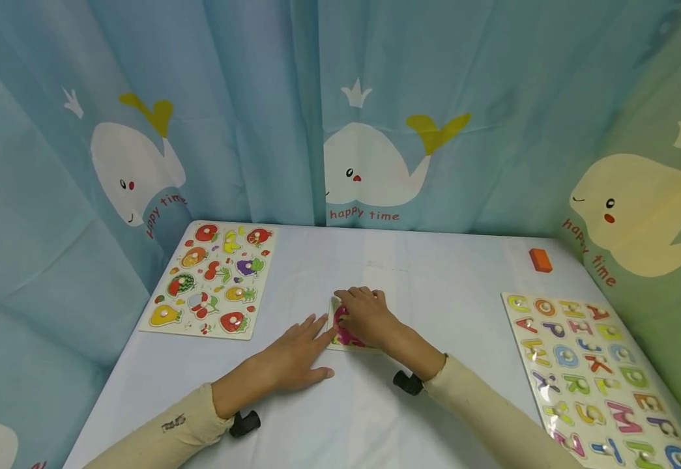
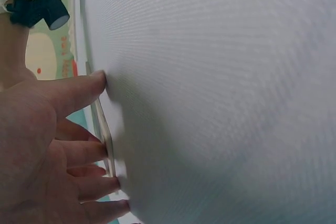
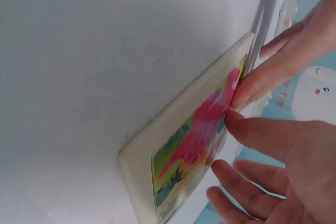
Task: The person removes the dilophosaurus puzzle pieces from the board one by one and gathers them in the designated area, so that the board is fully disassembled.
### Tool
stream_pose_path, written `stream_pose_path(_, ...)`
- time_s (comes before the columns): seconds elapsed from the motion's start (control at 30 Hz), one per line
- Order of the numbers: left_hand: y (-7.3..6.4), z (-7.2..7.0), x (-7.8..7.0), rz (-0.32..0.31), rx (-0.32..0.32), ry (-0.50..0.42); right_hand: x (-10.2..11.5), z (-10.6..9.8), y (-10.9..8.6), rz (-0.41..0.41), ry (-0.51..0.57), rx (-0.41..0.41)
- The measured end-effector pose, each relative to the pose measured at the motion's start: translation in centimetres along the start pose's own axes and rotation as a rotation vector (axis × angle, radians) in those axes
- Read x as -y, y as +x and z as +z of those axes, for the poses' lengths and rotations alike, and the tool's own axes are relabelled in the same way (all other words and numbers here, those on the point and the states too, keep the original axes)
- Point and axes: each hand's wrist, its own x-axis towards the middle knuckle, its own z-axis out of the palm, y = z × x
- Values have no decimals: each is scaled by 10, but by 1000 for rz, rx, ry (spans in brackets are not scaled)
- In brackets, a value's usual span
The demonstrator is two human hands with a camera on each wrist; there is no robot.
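Observation:
A small puzzle board [image 1: 332, 344] with a pink dinosaur-like picture [image 3: 202, 127] lies flat on the table in front of me. My right hand [image 1: 371, 317] is over it, covering much of its upper right part in the head view. In the right wrist view the right thumb touches the pink picture while the other fingers, loosely bent, lie over the board apart from the thumb. My left hand [image 1: 294, 357] rests at the board's left side, its fingers extended. One left finger touches the picture beside the right thumb.
A fruit puzzle board [image 1: 260, 273] lies at the back left of the white table [image 1: 317, 430]. On the right is an alphabet puzzle board [image 1: 557, 391], with an orange block [image 1: 541, 260] beyond it. Patterned curtains [image 1: 270, 117] stand behind the table and along its sides.

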Motion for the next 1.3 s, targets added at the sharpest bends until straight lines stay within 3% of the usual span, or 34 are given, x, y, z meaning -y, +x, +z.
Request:
stream_pose_path(0.4, 0, -2, 0, 0, 3, 15, 7, 1, 0, -94, -101, -66)
stream_pose_path(0.8, 0, -1, 0, -2, 9, -3, 7, -11, 10, -51, -85, 85)
stream_pose_path(1.13, 1, -1, 0, 10, 7, -9, 4, -9, 6, -46, -35, -5)
stream_pose_path(1.3, -1, -1, 2, 24, -8, -20, 7, -8, 4, -68, -70, -13)
